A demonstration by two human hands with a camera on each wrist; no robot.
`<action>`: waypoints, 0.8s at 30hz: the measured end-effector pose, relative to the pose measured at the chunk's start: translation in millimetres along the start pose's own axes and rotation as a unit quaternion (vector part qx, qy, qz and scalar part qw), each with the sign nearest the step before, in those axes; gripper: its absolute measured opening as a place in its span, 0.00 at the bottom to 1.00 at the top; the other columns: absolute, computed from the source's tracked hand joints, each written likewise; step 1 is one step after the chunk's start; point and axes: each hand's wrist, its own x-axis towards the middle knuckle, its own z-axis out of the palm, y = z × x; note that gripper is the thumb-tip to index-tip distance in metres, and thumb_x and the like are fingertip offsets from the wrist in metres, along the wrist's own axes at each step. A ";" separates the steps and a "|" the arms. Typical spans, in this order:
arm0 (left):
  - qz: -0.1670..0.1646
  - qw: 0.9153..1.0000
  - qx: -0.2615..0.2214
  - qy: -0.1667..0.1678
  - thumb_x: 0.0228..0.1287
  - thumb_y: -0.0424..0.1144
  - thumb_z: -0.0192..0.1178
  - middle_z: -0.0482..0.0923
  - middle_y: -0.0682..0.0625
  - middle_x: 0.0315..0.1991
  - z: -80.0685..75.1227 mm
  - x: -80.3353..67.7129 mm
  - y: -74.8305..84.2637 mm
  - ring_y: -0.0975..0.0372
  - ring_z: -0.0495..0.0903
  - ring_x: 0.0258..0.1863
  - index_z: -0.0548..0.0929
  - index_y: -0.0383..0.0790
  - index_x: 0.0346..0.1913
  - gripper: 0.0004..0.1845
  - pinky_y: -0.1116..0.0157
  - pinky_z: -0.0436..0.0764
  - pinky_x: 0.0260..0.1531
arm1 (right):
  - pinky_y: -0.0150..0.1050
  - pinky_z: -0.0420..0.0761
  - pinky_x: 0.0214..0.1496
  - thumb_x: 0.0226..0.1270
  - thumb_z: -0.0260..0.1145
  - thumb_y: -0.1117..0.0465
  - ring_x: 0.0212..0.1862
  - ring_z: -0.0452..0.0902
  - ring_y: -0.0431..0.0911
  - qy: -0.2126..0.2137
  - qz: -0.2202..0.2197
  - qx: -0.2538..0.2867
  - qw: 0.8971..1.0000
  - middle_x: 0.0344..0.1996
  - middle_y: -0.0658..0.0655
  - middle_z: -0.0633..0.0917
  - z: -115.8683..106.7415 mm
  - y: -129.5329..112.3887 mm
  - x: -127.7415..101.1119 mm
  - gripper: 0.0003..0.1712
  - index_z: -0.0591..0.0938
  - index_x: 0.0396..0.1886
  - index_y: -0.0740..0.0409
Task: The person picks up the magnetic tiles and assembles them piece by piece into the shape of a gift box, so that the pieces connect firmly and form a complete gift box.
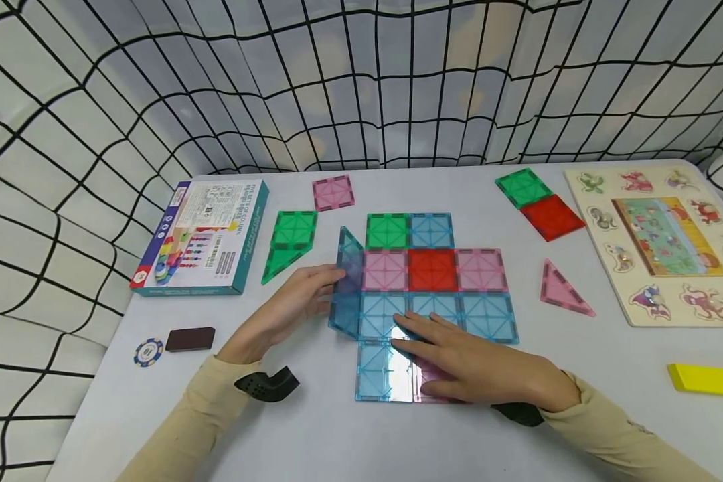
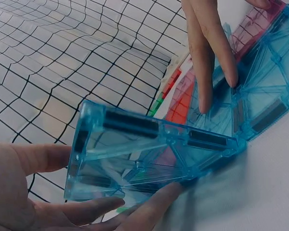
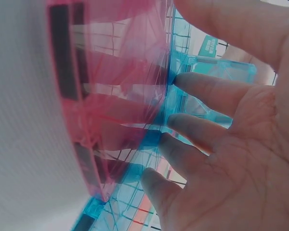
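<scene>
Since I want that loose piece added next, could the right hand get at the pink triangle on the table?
Probably yes. The pink triangle lies flat, alone on bare table, just right of the tile layout, and nothing stands between it and the right hand, which rests flat on the tiles.

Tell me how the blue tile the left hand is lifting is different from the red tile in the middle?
The blue tile stands tilted up on its edge, held by the left hand; the red tile lies flat, untouched. The blue tile sits at the left edge of the layout; the red tile has tiles on all sides. Both are see-through squares.
</scene>
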 end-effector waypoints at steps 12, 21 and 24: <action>-0.013 1.000 0.013 -0.001 0.88 0.53 0.36 0.47 0.38 0.84 0.3 -3.5 -1.8 0.46 0.46 0.83 0.52 0.26 0.81 0.37 0.41 0.57 0.76 | 0.69 0.63 0.74 0.76 0.69 0.51 0.81 0.52 0.64 0.003 0.012 -0.010 1.000 0.84 0.58 0.55 3.1 -2.7 -0.4 0.41 0.65 0.82 0.51; -0.019 0.999 0.029 0.022 0.87 0.53 0.39 0.48 0.38 0.84 2.5 -1.7 -1.7 0.44 0.48 0.83 0.55 0.27 0.81 0.36 0.39 0.58 0.76 | 0.63 0.69 0.73 0.68 0.75 0.45 0.79 0.58 0.64 0.016 0.033 -0.171 0.985 0.79 0.65 0.63 15.7 -25.9 7.4 0.47 0.68 0.80 0.56; -0.018 0.999 0.022 0.026 0.86 0.51 0.43 0.53 0.38 0.83 0.8 0.4 -3.4 0.43 0.53 0.81 0.60 0.28 0.80 0.34 0.39 0.62 0.74 | 0.61 0.72 0.72 0.66 0.75 0.41 0.78 0.62 0.63 0.031 0.034 -0.215 0.976 0.78 0.64 0.67 19.6 -27.2 9.8 0.47 0.70 0.79 0.54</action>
